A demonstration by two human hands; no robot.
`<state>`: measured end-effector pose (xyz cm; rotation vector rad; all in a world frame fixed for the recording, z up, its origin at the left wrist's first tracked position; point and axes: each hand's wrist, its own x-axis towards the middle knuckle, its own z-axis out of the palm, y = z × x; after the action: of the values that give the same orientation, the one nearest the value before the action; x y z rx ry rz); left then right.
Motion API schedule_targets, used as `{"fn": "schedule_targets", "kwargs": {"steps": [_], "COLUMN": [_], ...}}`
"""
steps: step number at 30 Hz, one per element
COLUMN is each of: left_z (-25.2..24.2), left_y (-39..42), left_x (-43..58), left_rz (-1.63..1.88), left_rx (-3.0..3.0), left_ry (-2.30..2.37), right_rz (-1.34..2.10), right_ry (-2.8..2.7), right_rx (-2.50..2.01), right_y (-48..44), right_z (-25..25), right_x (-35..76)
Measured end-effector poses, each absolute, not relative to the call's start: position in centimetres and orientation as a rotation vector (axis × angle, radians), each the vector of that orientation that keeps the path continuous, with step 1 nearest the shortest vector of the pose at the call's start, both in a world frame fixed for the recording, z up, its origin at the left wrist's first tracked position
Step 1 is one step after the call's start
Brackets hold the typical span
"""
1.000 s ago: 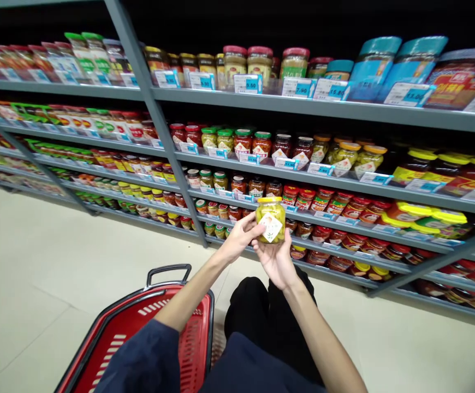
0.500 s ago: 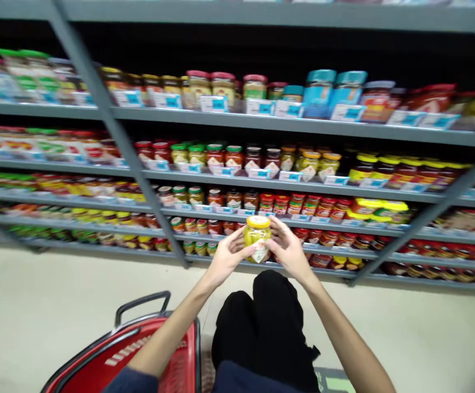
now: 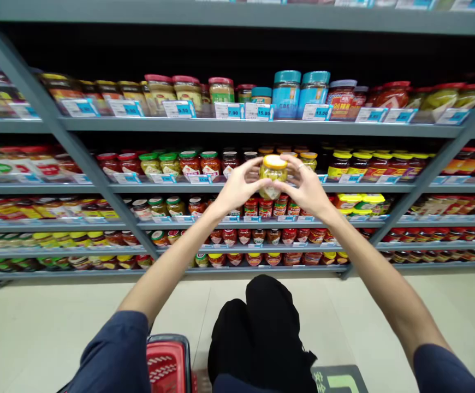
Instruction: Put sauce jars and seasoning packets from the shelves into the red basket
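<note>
In front of the jar-lined shelf [image 3: 172, 188], left hand [image 3: 241, 185] and right hand [image 3: 308, 188] clamp the yellow-lidded jar [image 3: 274, 173] between them, roughly upright; looks like glass, so probably stiff, weighty, slick, breakable: best held round the sides, below the lid [image 3: 274, 161].

From the centre of my view, I have the grey shelving [image 3: 237, 125] right across in front of me. At 12 o'clock I can read 7.90 on a price tag [image 3: 228, 111]. Two blue-lidded jars [image 3: 286, 94] stand side by side at 1 o'clock, and pink-lidded jars [image 3: 187, 93] at 11. Green-lidded jars [image 3: 169, 164] sit near 10. Between 2 and 3 I see dark jars with yellow lids [image 3: 360, 164], with yellow-lidded tubs [image 3: 364, 204] at 3. Down at 7 o'clock, my red basket [image 3: 164, 361] is partly cut off; a dark floor sign [image 3: 339, 379] shows at 5, on pale tiles [image 3: 327, 322].
</note>
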<state>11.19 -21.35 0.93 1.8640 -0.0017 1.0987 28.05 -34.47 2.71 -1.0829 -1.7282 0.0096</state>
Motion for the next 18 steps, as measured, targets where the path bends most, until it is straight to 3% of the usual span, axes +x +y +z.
{"fn": "schedule_targets", "kwargs": {"steps": [5,18], "left_z": [3.6,2.3], "left_y": [-17.3,-12.8], "left_x": [14.9,17.9], "left_rz": [1.278,1.573], "left_rx": [2.032,2.491], "left_ry": [-0.1,0.184], "right_rz": [-0.27,-0.695], "right_ry": [-1.793,-1.891], "right_rx": [-1.05,-1.182], "right_y": [-29.5,-25.4], "right_z": [4.9,5.1], "right_x": [32.4,35.7]}}
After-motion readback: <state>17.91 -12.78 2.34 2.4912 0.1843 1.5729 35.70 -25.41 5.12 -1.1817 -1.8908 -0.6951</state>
